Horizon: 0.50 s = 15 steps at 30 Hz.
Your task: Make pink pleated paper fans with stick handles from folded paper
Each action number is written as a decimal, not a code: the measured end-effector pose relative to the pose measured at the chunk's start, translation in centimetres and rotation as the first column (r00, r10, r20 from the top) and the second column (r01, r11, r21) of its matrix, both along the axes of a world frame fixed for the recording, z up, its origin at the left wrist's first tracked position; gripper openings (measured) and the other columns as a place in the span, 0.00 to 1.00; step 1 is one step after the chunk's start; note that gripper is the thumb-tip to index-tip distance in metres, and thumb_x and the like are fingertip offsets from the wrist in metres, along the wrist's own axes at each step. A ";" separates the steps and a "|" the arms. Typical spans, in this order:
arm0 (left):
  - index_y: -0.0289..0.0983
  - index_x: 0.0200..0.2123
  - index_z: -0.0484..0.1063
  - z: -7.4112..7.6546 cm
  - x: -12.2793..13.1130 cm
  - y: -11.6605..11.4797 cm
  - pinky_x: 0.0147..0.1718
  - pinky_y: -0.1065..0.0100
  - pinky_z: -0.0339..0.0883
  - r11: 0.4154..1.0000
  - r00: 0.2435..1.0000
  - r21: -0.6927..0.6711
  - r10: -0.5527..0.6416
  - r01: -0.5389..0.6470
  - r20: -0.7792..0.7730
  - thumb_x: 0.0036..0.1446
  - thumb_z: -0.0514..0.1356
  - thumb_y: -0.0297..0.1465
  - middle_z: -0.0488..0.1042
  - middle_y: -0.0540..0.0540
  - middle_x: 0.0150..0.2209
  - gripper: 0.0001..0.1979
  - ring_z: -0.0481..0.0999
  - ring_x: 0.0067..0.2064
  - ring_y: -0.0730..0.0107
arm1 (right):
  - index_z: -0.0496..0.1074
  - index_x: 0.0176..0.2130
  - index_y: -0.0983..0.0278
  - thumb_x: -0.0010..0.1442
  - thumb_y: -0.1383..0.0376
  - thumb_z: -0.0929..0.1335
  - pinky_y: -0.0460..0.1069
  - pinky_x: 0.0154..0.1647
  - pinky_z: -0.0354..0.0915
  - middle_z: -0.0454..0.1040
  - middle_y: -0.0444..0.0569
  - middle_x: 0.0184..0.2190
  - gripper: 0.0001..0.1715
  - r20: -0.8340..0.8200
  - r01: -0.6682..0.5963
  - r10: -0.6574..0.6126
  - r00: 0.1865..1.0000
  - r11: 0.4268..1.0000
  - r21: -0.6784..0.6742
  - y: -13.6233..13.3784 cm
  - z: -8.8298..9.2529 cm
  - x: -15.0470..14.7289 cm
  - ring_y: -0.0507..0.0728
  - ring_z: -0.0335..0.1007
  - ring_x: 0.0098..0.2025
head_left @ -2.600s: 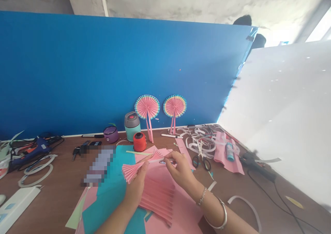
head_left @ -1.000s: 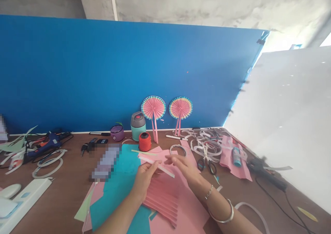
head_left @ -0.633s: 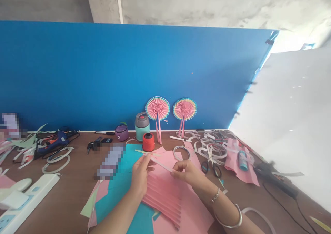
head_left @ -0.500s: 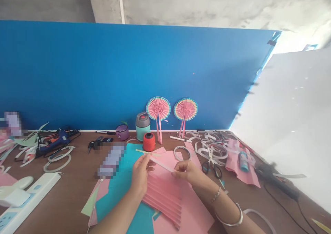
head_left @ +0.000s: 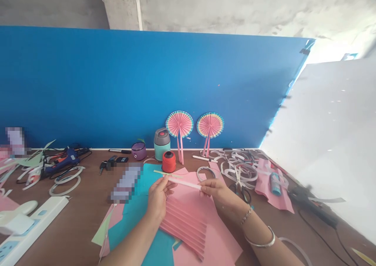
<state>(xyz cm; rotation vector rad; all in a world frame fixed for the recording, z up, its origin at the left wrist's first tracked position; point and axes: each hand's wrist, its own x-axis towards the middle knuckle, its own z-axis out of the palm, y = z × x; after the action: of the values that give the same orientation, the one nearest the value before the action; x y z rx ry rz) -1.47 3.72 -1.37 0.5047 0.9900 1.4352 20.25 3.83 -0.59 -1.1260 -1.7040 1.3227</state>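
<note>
A pleated sheet of pink paper lies in front of me, its folds running side to side. Along its far edge a pale, whitish-pink strip is stretched between my hands; whether it is the sheet's last fold or a separate band I cannot tell. My left hand pinches the strip's left end between thumb and fingers. At the right end, my right hand grips it the same way. Under the pleats are a flat pink sheet and a teal sheet.
Two round paper fans lean on the blue partition. Before them stand a teal flask and a red round container. Scissors and curled white strips lie right. A glue gun is farther right, a power strip left.
My right hand has shifted slightly right and up, so the pale strip lies flatter and more level. My left hand has moved slightly left, still pinching. The pleated paper stays in place.
</note>
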 end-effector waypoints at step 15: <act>0.33 0.28 0.74 0.2 1.9 -2.0 0.42 0.66 0.68 0.962 0.970 0.134 -0.225 0.236 -0.090 0.48 0.65 0.38 0.78 0.45 0.30 0.12 0.77 0.37 0.67 | 0.70 0.44 0.59 0.61 0.68 0.62 0.58 0.57 0.49 0.74 0.49 0.44 0.12 0.240 -0.051 -0.605 0.759 0.313 0.948 -2.7 0.0 -4.9 0.58 0.65 0.49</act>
<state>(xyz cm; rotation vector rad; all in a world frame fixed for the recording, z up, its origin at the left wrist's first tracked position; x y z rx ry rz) 0.40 1.76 -1.16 0.7598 0.8585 1.2897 15.36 1.13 -0.62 -1.0237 -2.0257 -0.4343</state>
